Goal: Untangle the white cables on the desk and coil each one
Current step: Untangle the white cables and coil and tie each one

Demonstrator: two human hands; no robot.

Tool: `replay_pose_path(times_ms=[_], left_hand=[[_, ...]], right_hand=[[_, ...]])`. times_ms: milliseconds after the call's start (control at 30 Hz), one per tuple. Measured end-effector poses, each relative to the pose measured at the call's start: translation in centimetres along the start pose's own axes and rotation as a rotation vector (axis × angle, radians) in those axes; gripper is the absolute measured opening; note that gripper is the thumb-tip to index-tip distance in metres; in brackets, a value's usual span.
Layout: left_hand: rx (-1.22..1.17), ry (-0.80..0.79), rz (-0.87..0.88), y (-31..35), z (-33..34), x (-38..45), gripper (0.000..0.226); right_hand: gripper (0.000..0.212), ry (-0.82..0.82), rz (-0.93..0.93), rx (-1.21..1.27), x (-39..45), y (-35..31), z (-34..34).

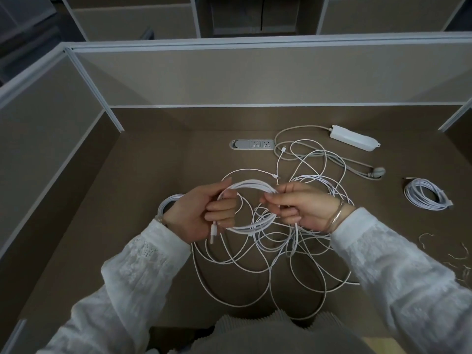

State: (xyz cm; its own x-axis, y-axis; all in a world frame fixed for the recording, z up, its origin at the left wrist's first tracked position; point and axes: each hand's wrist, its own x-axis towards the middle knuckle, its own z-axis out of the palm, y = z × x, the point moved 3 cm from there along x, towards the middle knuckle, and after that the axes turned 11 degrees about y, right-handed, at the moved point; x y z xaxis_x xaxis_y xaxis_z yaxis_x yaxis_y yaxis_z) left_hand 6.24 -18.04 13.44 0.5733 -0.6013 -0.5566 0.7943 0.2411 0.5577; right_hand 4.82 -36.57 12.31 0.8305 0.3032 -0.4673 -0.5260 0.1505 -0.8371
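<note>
Step in hand: coiling one white cable, partway done. The coil hangs above the counter at centre frame, several turns already laid together into a ring.

Left hand: grip clamped on the left side of the coil, thumb over the top strands, fingers curled through the ring from below. A plug end hangs out of the bottom of this hand.

Right hand: grip pinched on the right side of the coil, fingertips together on the strands. A strand drops from under this hand into the loose tangle on the counter, so by my reading it is the feeding hand.

The tangle lies directly below and toward the lower centre of the frame, with many crossing loops. It cannot be told which loops belong to the cable in hand.

Already coiled, by the look of them: one bundle at right of frame, one bundle just behind the left wrist.

Upper right: a power strip with its grey cord, some white loops lying over it. Ties are scattered at the far right edge.

Next move, as I judge it: the right hand draws more slack up out of the tangle and lays another turn into the left hand's hold. The free strand likely needs lifting clear of crossing loops first, else it may drag the pile along.
</note>
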Motion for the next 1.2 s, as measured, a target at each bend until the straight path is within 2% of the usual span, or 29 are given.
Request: replay_pose_path(times_ms=[67, 167, 267, 467, 567, 633, 733, 833, 900, 967, 1100, 1200], left_hand=[[0.05, 0.007, 0.002, -0.1, 0.0, -0.2, 0.042], [0.096, 0.031, 0.014, -0.5, 0.2, -0.1, 0.041], [0.064, -0.031, -0.037, -1.0, 0.5, 0.0, 0.039], [0.059, -0.034, -0.082, -1.3, 0.6, 0.5, 0.038], [0.102, -0.02, -0.044, -0.4, 0.4, 0.8, 0.037], [0.049, 0.025, 0.022, 1.4, -0.4, 0.3, 0.032], [-0.085, 0.064, 0.191, 5.0, -2.8, -1.1, 0.022], [-0.137, 0.204, 0.362, 7.7, -5.3, -2.5, 0.022], [-0.188, 0.292, 0.438, 8.5, -6.8, -3.2, 0.023], [-0.244, 0.308, 0.47, 8.7, -7.6, -3.6, 0.026], [-0.158, 0.443, 0.519, 7.8, -8.7, -2.8, 0.032], [-0.052, 0.531, 0.559, 6.8, -8.7, -1.4, 0.04]], right_hand=[[0.026, -0.01, 0.03, -0.007, -0.2, 0.3, 0.1], [0.044, 0.066, 0.077, -0.012, 0.0, 0.9, 0.4], [0.036, 0.127, 0.042, -0.012, 0.1, 1.0, 0.2], [0.03, 0.145, -0.027, -0.064, 0.0, 0.5, 0.0], [0.033, 0.132, -0.098, -0.068, 0.5, 0.9, -0.1], [0.035, 0.132, -0.151, -0.082, 0.9, 1.3, -0.5], [0.029, 0.181, -0.212, -0.287, 1.1, 2.7, -2.5], [0.007, 0.272, -0.279, -0.45, 1.6, 4.5, -4.7], [0.011, 0.338, -0.305, -0.49, 1.7, 5.6, -6.3], [0.013, 0.377, -0.335, -0.567, 1.6, 6.5, -7.5], [0.021, 0.467, -0.435, -0.817, 0.7, 6.6, -6.9], [0.02, 0.39, -0.53, -1.055, -0.5, 5.3, -3.3]])
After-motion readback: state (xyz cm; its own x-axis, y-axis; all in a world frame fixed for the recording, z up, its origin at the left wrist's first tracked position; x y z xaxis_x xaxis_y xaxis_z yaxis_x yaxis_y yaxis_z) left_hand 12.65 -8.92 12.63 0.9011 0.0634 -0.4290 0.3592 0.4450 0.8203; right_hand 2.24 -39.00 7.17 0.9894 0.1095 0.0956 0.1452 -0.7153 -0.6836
